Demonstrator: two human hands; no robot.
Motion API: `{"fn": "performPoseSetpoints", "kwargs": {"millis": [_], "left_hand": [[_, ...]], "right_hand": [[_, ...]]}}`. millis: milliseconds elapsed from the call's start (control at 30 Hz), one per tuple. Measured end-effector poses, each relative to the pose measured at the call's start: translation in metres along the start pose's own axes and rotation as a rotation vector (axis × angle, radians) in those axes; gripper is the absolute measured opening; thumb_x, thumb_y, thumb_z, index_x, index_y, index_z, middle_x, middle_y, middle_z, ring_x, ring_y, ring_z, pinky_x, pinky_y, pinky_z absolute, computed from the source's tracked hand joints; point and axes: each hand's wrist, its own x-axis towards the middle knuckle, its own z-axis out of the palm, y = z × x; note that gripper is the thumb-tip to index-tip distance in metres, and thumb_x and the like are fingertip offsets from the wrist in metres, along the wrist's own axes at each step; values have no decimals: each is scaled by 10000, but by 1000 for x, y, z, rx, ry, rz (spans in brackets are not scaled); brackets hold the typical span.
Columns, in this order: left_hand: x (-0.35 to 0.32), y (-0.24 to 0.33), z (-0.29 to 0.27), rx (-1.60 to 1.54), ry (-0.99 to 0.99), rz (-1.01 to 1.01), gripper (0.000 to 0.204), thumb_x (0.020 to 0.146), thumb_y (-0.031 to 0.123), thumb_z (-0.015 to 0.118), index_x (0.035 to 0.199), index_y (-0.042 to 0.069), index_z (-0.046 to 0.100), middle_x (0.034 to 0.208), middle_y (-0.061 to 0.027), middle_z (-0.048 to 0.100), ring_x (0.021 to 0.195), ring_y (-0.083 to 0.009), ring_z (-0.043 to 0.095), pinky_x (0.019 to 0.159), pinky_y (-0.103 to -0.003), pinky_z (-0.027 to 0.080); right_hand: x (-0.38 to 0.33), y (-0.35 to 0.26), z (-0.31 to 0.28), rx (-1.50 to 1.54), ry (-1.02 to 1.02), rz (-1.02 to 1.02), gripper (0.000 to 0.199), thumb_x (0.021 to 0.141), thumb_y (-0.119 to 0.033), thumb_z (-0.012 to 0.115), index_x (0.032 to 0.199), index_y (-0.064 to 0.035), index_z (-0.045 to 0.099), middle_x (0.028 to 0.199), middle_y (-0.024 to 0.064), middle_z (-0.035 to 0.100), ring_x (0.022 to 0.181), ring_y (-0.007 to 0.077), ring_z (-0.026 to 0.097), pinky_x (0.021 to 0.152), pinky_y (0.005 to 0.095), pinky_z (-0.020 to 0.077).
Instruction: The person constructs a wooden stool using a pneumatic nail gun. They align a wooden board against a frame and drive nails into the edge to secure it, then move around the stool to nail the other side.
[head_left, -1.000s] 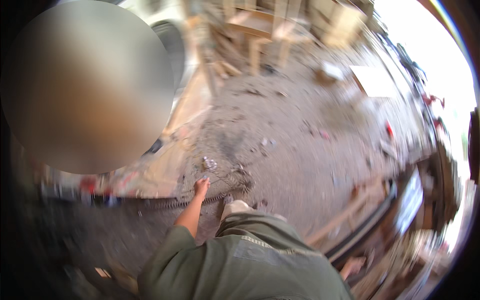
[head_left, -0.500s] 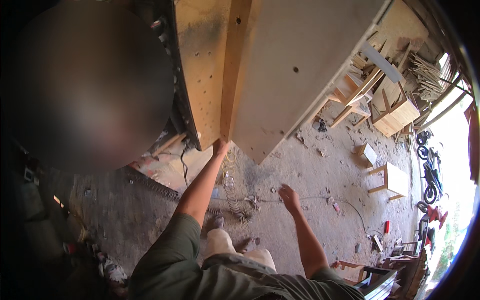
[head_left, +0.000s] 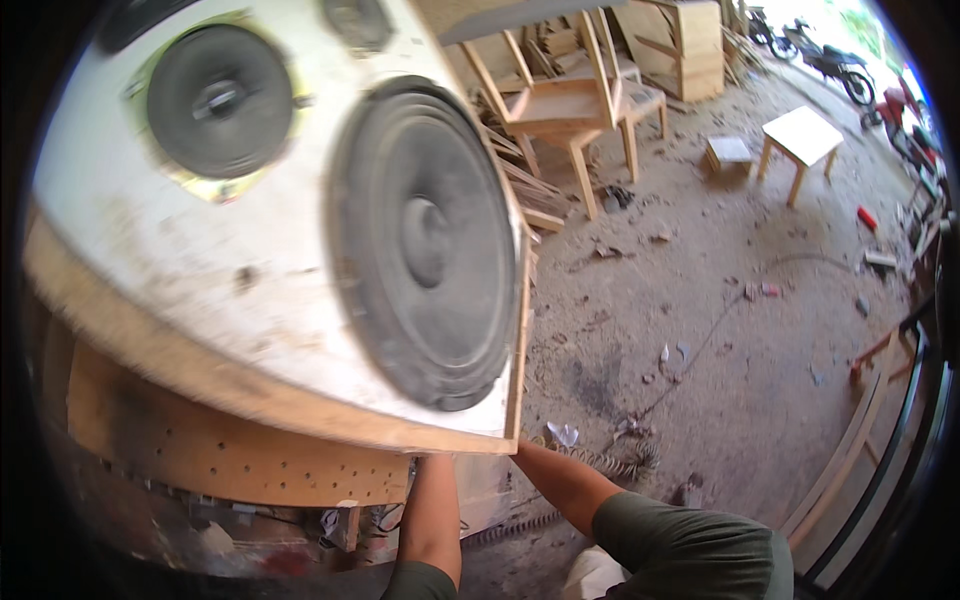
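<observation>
A large speaker cabinet (head_left: 290, 270), with a stained white front and bare wood edges, fills the upper left, tilted. A big black woofer (head_left: 425, 240) sits at its right side and a smaller round driver (head_left: 220, 100) farther left. My left hand (head_left: 436, 466) reaches up under the cabinet's near edge; its fingers are hidden behind the wood. Beside the near right corner, my right hand (head_left: 524, 456) meets the edge, its fingers also out of sight. A wooden board with many holes (head_left: 240, 460) lies beneath the cabinet.
Wooden chair frames (head_left: 565, 110) stand beyond the cabinet with scrap wood (head_left: 540, 195) around them. A small white-topped table (head_left: 803, 135) is farther right. Coiled hose (head_left: 610, 463) and a cable cross the dusty floor near my right arm. Wooden frames (head_left: 850, 450) line the right side.
My right hand has gone from free above the floor to the cabinet's corner. A face with speakers now shows where a plain pale panel was. The view has turned rightward.
</observation>
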Motion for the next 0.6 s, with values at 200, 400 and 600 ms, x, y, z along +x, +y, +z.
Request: {"fn": "performPoseSetpoints", "kwargs": {"millis": [200,400,600], "left_hand": [[2,16,10,40,-89,21,269,962,186,478,925,-47,605,719,-174,679,507,-224,617,422,-346,445],[16,0,-19,110,-92,17,278,967,189,468,905,-49,598,696,-170,673,466,-211,595,389,-330,425],[27,17,-3,107,-126,9,290,971,192,459,885,-51,590,674,-165,667,424,-198,573,357,-314,404]], "right_hand": [[3,21,-39,3,227,-180,430,931,-289,671,1242,4,624,929,246,721,827,323,725,717,408,553],[-32,-28,-49,312,-28,221,531,930,-418,693,1255,-8,605,682,81,629,587,141,573,543,331,476],[-33,-31,-70,384,-15,280,451,907,-456,713,1019,-22,657,648,35,571,548,120,527,495,285,408]]}}
